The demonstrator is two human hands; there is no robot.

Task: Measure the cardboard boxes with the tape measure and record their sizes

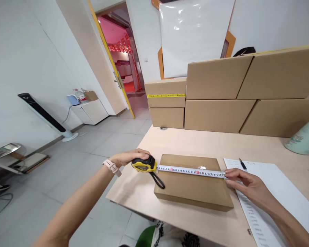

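A flat brown cardboard box [193, 188] lies near the front edge of the table. Stretched lengthwise over its top is the white blade of a tape measure [144, 164], which has a yellow and black case and a black wrist strap hanging onto the box. My left hand [130, 157], with a pale watch band at the wrist, is wrapped over the case just left of the box. At the box's right edge, my right hand [243, 181] pinches the end of the blade between thumb and fingers. Under my right forearm lies a sheet of paper [275, 185] with writing on it.
Large cardboard boxes [218, 115] are stacked along the table's back. A black pen [242, 164] rests on the paper. At far right stands a green bottle [304, 137]. The table's left edge drops to a tiled floor [105, 151], with a tower fan [46, 116] beyond.
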